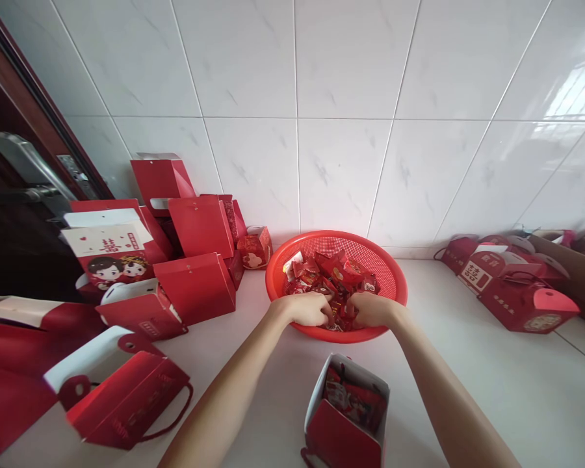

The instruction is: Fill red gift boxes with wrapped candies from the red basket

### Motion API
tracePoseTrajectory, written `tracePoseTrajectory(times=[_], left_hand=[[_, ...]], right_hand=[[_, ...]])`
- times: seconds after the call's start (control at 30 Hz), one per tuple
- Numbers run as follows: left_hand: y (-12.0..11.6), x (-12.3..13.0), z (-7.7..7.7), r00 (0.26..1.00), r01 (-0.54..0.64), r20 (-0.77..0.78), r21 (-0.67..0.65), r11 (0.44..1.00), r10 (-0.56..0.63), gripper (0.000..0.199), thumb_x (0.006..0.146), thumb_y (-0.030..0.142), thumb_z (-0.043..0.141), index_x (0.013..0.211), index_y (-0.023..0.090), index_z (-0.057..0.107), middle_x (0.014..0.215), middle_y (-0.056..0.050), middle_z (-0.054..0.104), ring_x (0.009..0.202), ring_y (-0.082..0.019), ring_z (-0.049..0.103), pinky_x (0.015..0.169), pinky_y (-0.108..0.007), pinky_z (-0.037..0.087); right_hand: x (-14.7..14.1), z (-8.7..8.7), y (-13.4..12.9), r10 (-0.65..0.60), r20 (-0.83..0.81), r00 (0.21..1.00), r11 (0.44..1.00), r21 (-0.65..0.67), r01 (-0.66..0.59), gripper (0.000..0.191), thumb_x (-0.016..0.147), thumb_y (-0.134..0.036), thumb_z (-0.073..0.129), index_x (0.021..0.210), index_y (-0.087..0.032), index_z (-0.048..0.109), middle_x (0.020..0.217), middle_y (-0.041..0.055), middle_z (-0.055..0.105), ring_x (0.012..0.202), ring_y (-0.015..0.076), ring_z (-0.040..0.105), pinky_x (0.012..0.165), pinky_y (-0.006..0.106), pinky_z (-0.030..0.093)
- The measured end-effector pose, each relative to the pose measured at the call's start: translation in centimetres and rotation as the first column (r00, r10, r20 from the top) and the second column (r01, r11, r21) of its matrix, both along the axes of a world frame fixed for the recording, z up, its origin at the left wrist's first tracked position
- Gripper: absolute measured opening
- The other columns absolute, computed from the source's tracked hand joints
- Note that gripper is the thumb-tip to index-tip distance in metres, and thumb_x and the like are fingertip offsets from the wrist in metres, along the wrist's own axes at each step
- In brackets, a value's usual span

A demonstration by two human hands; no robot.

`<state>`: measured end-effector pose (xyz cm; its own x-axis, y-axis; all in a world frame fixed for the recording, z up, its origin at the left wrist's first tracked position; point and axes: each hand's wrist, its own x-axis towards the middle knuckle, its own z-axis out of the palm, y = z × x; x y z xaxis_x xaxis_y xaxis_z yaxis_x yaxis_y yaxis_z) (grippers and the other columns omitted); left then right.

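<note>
A red plastic basket (394, 276) with a perforated wall holds red-wrapped candies (338, 266). Both hands reach over its near rim into these candies. My left hand (309, 308) has its fingers curled down among the wrappers. Close beside it, my right hand (370, 309) is bent inward with its fingers curled too. The fingertips are partly hidden, so what each one grips does not show. Between my forearms, nearer to me, stands an open red gift box (344, 432) with a white inside and wrapped sweets (355, 400) in it.
Several open red boxes (195, 289) crowd the left side, one lying tipped with a cord handle (175, 419). A small red box (255, 249) stands by the tiled wall (344, 169). Closed gift boxes (526, 302) and a cardboard carton (565, 260) are at the right. A door handle (34, 166) is far left.
</note>
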<state>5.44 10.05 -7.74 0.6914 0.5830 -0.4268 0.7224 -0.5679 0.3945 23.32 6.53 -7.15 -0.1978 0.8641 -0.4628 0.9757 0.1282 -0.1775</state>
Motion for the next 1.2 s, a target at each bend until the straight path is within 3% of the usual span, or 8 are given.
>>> tracePoseTrajectory(times=[0.17, 0.27, 0.37, 0.5, 0.9, 1.03, 1.2], left_hand=[[-0.29, 0.12, -0.05, 0.999, -0.001, -0.048, -0.004, 1.000, 0.001, 0.044, 0.083, 0.015, 0.049, 0.115, 0.028, 0.077, 0.130, -0.002, 0.071, 0.113, -0.023, 0.067, 0.092, -0.026, 0.050], [-0.31, 0.15, -0.09, 0.999, 0.011, -0.042, -0.035, 0.999, -0.012, 0.047, 0.086, 0.017, 0.048, 0.125, 0.030, 0.072, 0.137, -0.001, 0.068, 0.120, -0.024, 0.064, 0.098, -0.028, 0.048], [-0.27, 0.11, -0.14, 1.000, 0.015, -0.005, -0.066, 0.998, -0.016, 0.047, 0.090, 0.024, 0.050, 0.133, 0.033, 0.066, 0.146, -0.001, 0.061, 0.129, -0.027, 0.058, 0.106, -0.033, 0.043], [-0.27, 0.05, -0.20, 1.000, 0.019, 0.010, -0.042, 0.999, -0.019, 0.048, 0.089, 0.024, 0.050, 0.134, 0.030, 0.066, 0.144, -0.006, 0.063, 0.125, -0.030, 0.062, 0.103, -0.036, 0.046], [-0.20, 0.11, -0.71, 0.999, 0.044, -0.007, -0.027, 0.999, -0.044, 0.043, 0.088, 0.024, 0.051, 0.126, 0.028, 0.071, 0.129, -0.005, 0.072, 0.109, -0.026, 0.068, 0.087, -0.030, 0.049], [-0.18, 0.17, -0.68, 0.998, 0.053, -0.014, -0.028, 0.998, -0.053, 0.043, 0.089, 0.023, 0.051, 0.127, 0.027, 0.070, 0.131, -0.006, 0.071, 0.112, -0.027, 0.067, 0.091, -0.031, 0.049], [0.14, 0.00, -0.82, 0.999, 0.033, 0.008, -0.038, 0.999, -0.033, 0.044, 0.090, 0.022, 0.051, 0.130, 0.029, 0.068, 0.137, -0.006, 0.068, 0.120, -0.027, 0.064, 0.098, -0.032, 0.048]], right_hand=[[-0.13, 0.05, -0.17, 0.046, 0.003, 0.999, 0.998, -0.048, -0.046, 0.032, 0.078, -0.006, 0.058, 0.101, -0.013, 0.078, 0.102, 0.0149, 0.076, 0.090, 0.0273, 0.071, 0.058, 0.028, 0.040], [0.01, -0.01, -0.14, 0.079, -0.020, 0.997, 0.996, -0.028, -0.080, 0.033, 0.078, -0.007, 0.059, 0.104, -0.015, 0.078, 0.106, 0.0141, 0.075, 0.095, 0.0277, 0.071, 0.062, 0.028, 0.042], [0.22, -0.18, -0.09, 0.102, -0.054, 0.993, 0.995, 0.027, -0.100, 0.042, 0.080, -0.010, 0.062, 0.118, -0.020, 0.073, 0.123, 0.0126, 0.071, 0.111, 0.0288, 0.067, 0.073, 0.028, 0.046], [0.29, -0.35, -0.10, 0.118, -0.074, 0.990, 0.991, 0.075, -0.113, 0.049, 0.080, -0.010, 0.062, 0.128, -0.020, 0.067, 0.130, 0.0138, 0.068, 0.121, 0.0310, 0.063, 0.084, 0.031, 0.047], [0.45, -0.44, -0.39, 0.130, -0.141, 0.981, 0.992, 0.018, -0.129, 0.067, 0.077, -0.004, 0.056, 0.139, -0.029, 0.062, 0.129, 0.0102, 0.071, 0.112, 0.0312, 0.068, 0.078, 0.033, 0.048], [0.58, -0.78, -0.18, 0.147, -0.150, 0.978, 0.989, 0.018, -0.146, 0.068, 0.079, -0.004, 0.053, 0.141, -0.030, 0.061, 0.134, 0.0096, 0.069, 0.118, 0.0317, 0.065, 0.083, 0.034, 0.047], [0.63, -0.82, -0.12, 0.069, -0.174, 0.982, 0.996, 0.064, -0.058, 0.079, 0.075, -0.004, 0.057, 0.150, -0.028, 0.051, 0.131, 0.0120, 0.069, 0.115, 0.0312, 0.066, 0.080, 0.031, 0.048]])
